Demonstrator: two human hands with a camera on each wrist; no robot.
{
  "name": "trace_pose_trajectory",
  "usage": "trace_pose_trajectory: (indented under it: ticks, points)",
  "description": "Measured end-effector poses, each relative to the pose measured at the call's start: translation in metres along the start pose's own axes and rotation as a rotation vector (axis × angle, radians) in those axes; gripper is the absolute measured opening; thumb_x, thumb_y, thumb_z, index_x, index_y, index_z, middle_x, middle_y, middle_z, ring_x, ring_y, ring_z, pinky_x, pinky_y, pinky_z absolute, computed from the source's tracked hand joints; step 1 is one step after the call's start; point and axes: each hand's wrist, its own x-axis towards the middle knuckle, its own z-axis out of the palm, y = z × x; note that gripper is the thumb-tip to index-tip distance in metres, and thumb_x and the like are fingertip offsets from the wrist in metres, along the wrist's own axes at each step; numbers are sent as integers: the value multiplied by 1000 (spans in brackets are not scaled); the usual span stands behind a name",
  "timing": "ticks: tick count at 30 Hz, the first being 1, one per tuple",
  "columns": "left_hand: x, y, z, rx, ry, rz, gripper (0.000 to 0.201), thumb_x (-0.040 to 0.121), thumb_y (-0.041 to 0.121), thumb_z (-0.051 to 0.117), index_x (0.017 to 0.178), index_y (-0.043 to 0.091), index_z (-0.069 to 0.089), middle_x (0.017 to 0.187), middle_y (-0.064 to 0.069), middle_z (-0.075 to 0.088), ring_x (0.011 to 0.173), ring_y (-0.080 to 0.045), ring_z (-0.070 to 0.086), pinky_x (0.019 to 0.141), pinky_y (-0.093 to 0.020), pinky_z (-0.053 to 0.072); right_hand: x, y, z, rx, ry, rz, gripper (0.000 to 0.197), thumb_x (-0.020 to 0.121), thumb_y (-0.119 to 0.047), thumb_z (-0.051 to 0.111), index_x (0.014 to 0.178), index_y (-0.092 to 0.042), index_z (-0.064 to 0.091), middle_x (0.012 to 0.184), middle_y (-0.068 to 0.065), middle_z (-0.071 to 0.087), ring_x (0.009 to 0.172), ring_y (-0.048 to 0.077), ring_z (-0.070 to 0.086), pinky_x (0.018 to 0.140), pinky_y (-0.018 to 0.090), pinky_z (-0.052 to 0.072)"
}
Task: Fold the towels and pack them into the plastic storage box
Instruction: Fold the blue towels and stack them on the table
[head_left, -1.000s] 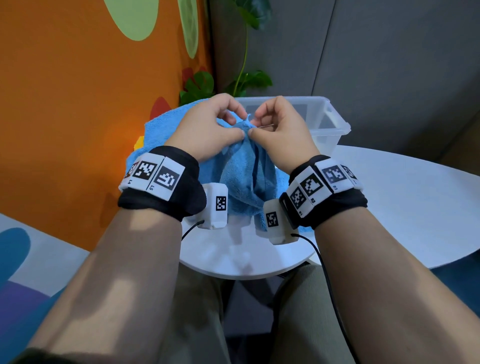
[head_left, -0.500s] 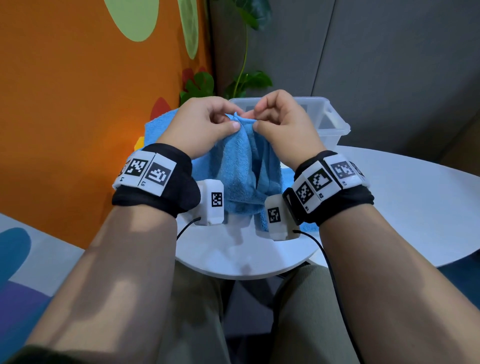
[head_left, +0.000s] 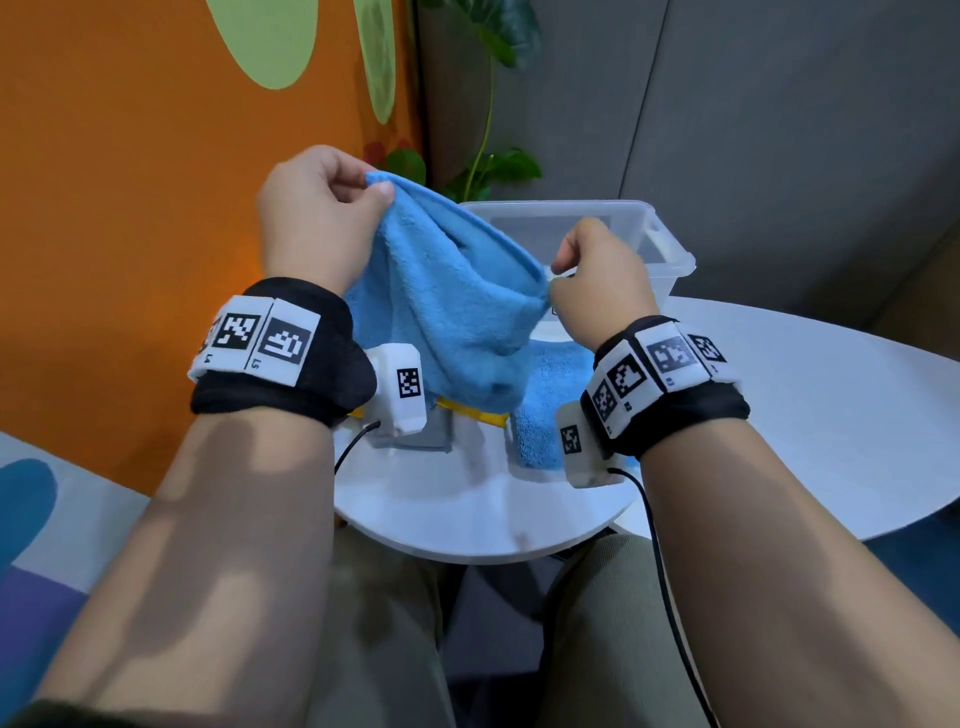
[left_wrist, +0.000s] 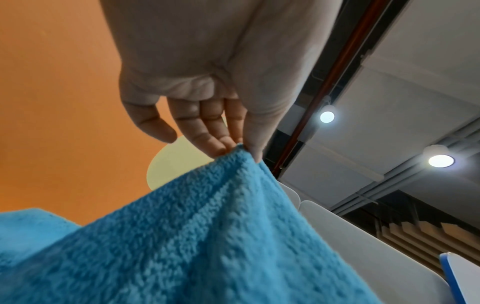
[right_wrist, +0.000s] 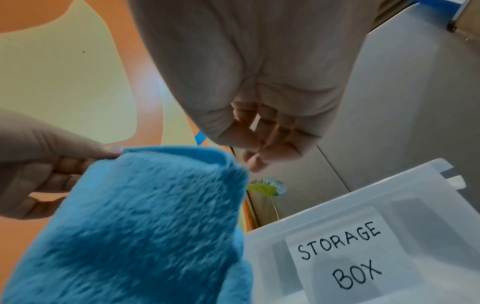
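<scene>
The blue towel (head_left: 457, 312) is hanging in the air between my two hands, just above the round white worktop (head_left: 467, 504) where I am sitting. An orange wall (head_left: 130, 182) with pale green shapes is standing to my left, a grey wall (head_left: 779, 130) is running behind, and a leafy plant (head_left: 493, 161) is showing in the corner between them. The clear storage box (head_left: 660, 244) is sitting at the far side of the worktop, behind the towel, with a handwritten label (right_wrist: 340, 253) reading STORAGE BOX on its near wall. Another blue towel (head_left: 550, 400) is lying flat on the worktop under my right wrist, and a yellow strip (head_left: 472, 413) is peeking out below the hanging cloth.

My left hand (head_left: 317, 218) is raised higher, its fingers (left_wrist: 207, 131) and thumb closing narrowly on one top corner of the towel. My right hand (head_left: 597, 280) is sitting lower and nearer the box, its fingers (right_wrist: 262, 131) curling in and pinching the other corner against the thumb. The top edge is stretching at a slant between the two pinches, and the rest is drooping in soft folds toward the worktop.
</scene>
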Motion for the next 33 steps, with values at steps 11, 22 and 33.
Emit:
trace_pose_trajectory:
  ticks: [11,22,33]
  points:
    - [-4,1,-2,-9,-27,47,3,86,22,67,88,24,66,68,14,54,63,-1,49,70,-24,48,-6,-10,10,-146,-295,-168,31,89,-12,50,98,-35,69,115,-1,60,95,18,59,77,25,47]
    - [-3,-5,-5,5,21,26,3,86,22,66,87,25,65,67,15,53,60,1,49,65,-17,45,-4,-3,10,-344,-209,-173,13,81,-12,59,86,-23,59,98,3,60,89,21,55,68,26,40]
    - [7,-18,-17,41,115,-76,7,87,27,64,91,22,67,72,16,56,72,-8,55,70,-23,46,-5,-17,-11,96,-112,-150,15,78,-24,60,74,-20,46,77,-3,51,67,17,49,62,31,42]
